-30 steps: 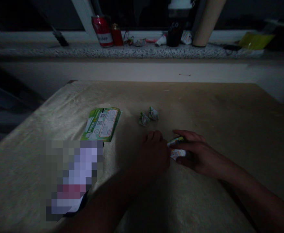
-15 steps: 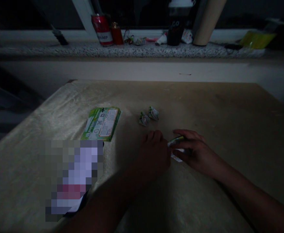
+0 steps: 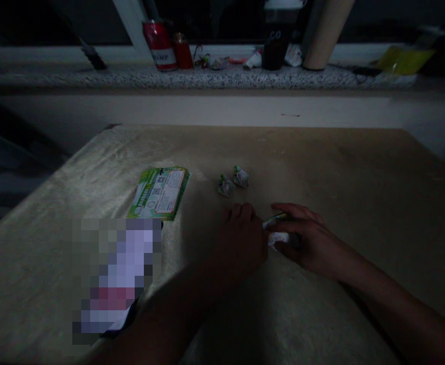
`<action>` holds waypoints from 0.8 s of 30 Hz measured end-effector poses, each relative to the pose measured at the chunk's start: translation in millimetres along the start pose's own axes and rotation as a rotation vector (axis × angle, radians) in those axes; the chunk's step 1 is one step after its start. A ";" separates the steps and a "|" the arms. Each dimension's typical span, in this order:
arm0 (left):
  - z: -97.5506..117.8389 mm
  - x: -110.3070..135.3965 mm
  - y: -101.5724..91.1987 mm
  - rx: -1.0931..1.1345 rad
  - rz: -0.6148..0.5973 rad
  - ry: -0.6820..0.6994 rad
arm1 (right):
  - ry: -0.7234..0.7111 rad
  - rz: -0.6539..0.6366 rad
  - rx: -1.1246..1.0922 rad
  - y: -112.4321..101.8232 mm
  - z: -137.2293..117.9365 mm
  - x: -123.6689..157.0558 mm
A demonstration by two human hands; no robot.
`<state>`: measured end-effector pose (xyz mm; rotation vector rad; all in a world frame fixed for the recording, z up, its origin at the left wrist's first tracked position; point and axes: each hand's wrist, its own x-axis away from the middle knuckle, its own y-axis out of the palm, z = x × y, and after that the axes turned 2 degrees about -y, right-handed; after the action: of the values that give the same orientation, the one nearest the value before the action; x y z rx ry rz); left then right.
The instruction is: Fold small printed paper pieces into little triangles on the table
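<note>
Small white-and-green printed packet seen between bare left hand (grip hidden, cannot be told) and right hand, pinched by latter over beige tabletop; probably light, easily creased, best gripped by edges

bare-handed and bare-armed on both sides
shows rounded knuckles on the left hand and a broad left forearm, dim and soft-edged in shadow; shows long, slim fingers on the right hand, with a right forearm widening away from the wrist, a little better lit
</note>
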<state>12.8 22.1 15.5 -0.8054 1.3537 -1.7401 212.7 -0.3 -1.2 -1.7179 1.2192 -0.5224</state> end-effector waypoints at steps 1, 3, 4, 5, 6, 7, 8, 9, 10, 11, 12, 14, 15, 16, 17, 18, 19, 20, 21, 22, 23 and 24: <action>-0.3 -0.1 0.7 -0.001 0.007 0.006 | -0.003 -0.010 0.000 -0.7 -0.2 0.0; -0.7 -0.3 1.9 -0.006 0.020 0.008 | -0.006 -0.024 0.001 -2.0 -0.5 0.2; -0.9 -0.4 2.4 -0.007 0.019 0.005 | -0.007 -0.031 0.001 -2.5 -0.7 0.3; -1.0 -0.3 2.8 -0.005 0.017 0.002 | -0.006 -0.035 0.000 -2.8 -0.8 0.5; -1.1 -0.2 3.0 -0.003 0.013 0.000 | -0.003 -0.036 -0.001 -2.9 -0.8 0.8; -1.1 -0.1 3.2 -0.002 0.012 0.001 | -0.001 -0.034 -0.002 -3.0 -0.8 1.0; -1.2 0.2 3.3 -0.003 0.016 0.003 | 0.001 -0.032 -0.004 -2.9 -0.8 1.2; -1.3 0.4 3.4 -0.006 0.024 0.005 | 0.004 -0.028 -0.005 -2.7 -0.7 1.3; -1.5 0.6 3.4 -0.010 0.033 0.008 | 0.006 -0.025 -0.005 -2.4 -0.7 1.3; -1.8 0.8 3.4 -0.012 0.037 0.011 | 0.007 -0.025 -0.003 -2.2 -0.6 1.3; -2.2 0.9 3.3 -0.011 0.036 0.010 | 0.007 -0.026 -0.001 -1.9 -0.6 1.2; -3.2 0.8 2.7 0.005 0.025 0.009 | 0.010 -0.028 0.005 -1.5 -0.6 0.9; -3.7 0.7 2.2 0.018 0.019 0.013 | 0.011 -0.027 0.007 -1.4 -0.6 0.9; -4.2 0.5 1.5 0.032 0.016 0.018 | 0.012 -0.026 0.009 -1.4 -0.6 0.8; -4.6 0.3 0.8 0.045 0.013 0.026 | 0.012 -0.025 0.010 -1.5 -0.6 0.8; -4.8 0.0 0.0 0.055 0.011 0.033 | 0.010 -0.023 0.012 -1.7 -0.5 0.9; -4.9 -0.2 -0.7 0.059 0.009 0.035 | 0.006 -0.023 0.015 -2.1 -0.4 0.9; -4.8 -0.4 -1.3 0.061 0.007 0.031 | 0.000 -0.024 0.020 -2.6 -0.3 1.0; -4.6 -0.5 -1.6 0.060 0.007 0.024 | -0.007 -0.027 0.027 -3.1 -0.1 0.9; -4.2 -0.6 -1.6 0.058 0.010 0.014 | -0.014 -0.032 0.034 -3.7 0.0 0.8; -3.8 -0.7 -1.4 0.056 0.016 0.003 | -0.021 -0.038 0.040 -4.3 0.1 0.7; -3.4 -0.8 -1.0 0.053 0.023 -0.007 | -0.027 -0.043 0.046 -4.8 0.3 0.5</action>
<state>10.2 24.6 15.7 -0.7622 1.3019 -1.7466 215.5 -0.3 2.8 -1.7098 1.1447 -0.5471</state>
